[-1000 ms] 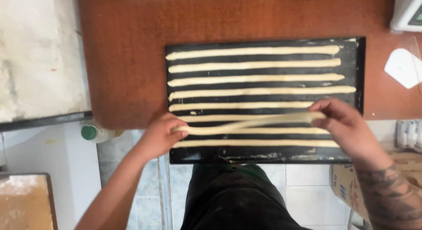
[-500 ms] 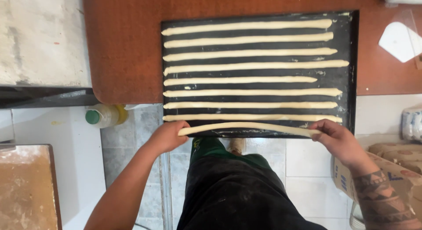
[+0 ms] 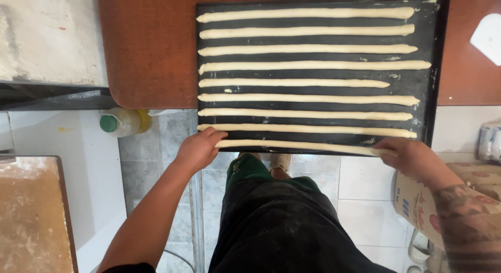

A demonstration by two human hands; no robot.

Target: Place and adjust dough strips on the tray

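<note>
The left hand (image 3: 197,149) and the right hand (image 3: 408,156) hold one long, thin, pale strip of raw dough (image 3: 297,146) by its two ends. The fingers (image 3: 213,136) of the left hand are closed on the left end of the strip, and the fingers (image 3: 385,145) of the right hand are closed on the right end. Between the fingers the strip lies stretched along the near edge of a black rectangular metal baking tray (image 3: 436,69).

Just beyond the fingers, eight more pale dough strips (image 3: 308,65) lie on the tray in parallel rows, apart from each other. The tray rests on a reddish-brown worktop (image 3: 148,49) and its near edge passes over the edge of the worktop.

Left of the left fingers, lower on the tiled floor, stands a plastic bottle of yellow liquid with a green cap (image 3: 122,122). Near the right hand there is a brown cardboard box (image 3: 417,210).
</note>
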